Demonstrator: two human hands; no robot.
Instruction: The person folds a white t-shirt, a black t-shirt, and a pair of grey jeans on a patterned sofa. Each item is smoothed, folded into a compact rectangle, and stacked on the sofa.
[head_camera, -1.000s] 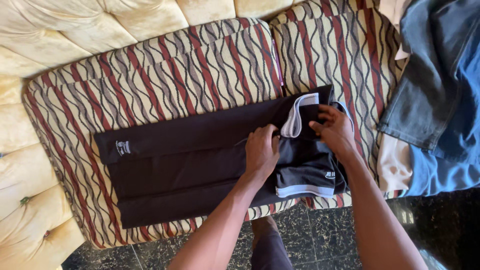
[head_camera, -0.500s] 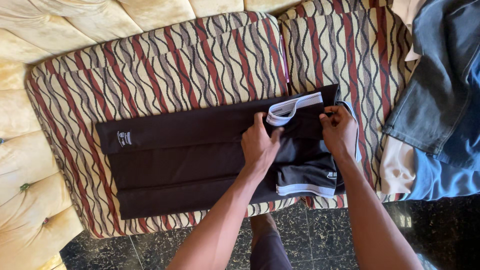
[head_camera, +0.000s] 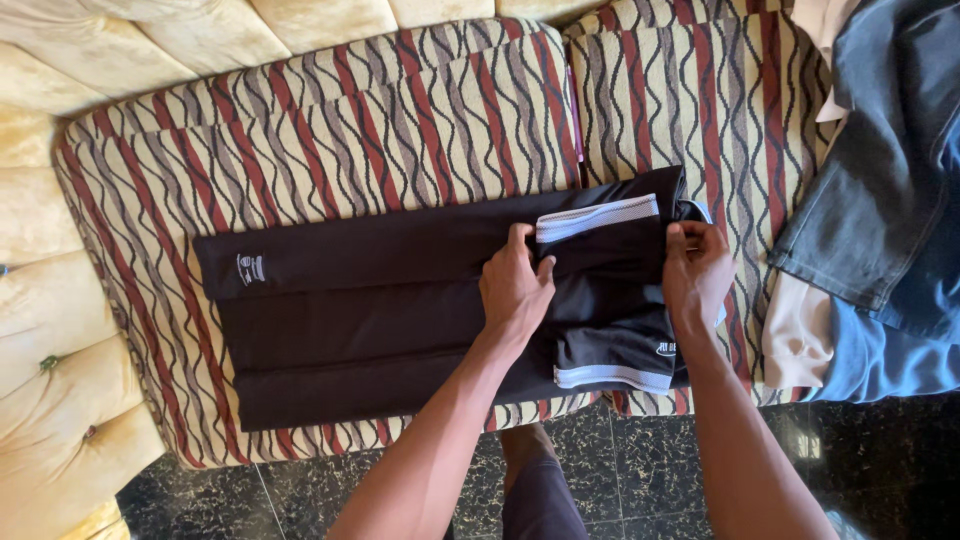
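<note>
1. A pale yellow tufted sofa back (head_camera: 60, 300) fills the left edge and top of the view; its lower left corner is cut off by the frame.
2. A striped seat cushion (head_camera: 330, 140), with wavy red, cream and grey bands, lies beside it and carries the work.
3. A dark folded garment (head_camera: 370, 320) lies flat across the front part of that cushion, stretched lengthwise. A small pale emblem (head_camera: 251, 268) sits near its left end, too small to read.
4. The left hand (head_camera: 515, 285) presses down on the garment right of its middle, fingers spread and curled at a fold edge just below a white mesh band (head_camera: 597, 218). It pinches nothing that can be seen.
5. The right hand (head_camera: 697, 270) rests at the garment's right end, fingers bent over the cloth edge. The cloth hides the fingertips, so whether they pinch it cannot be told.
6. Below the hands, a white-trimmed hem (head_camera: 612, 375) overhangs the cushion front.
7. A second striped cushion (head_camera: 700, 100) adjoins on the right.
8. Grey jeans (head_camera: 880, 200) and a light blue cloth (head_camera: 880, 360) lie at the far right, cut off by the frame.
9. A dark speckled floor (head_camera: 300, 500) shows along the bottom.
</note>
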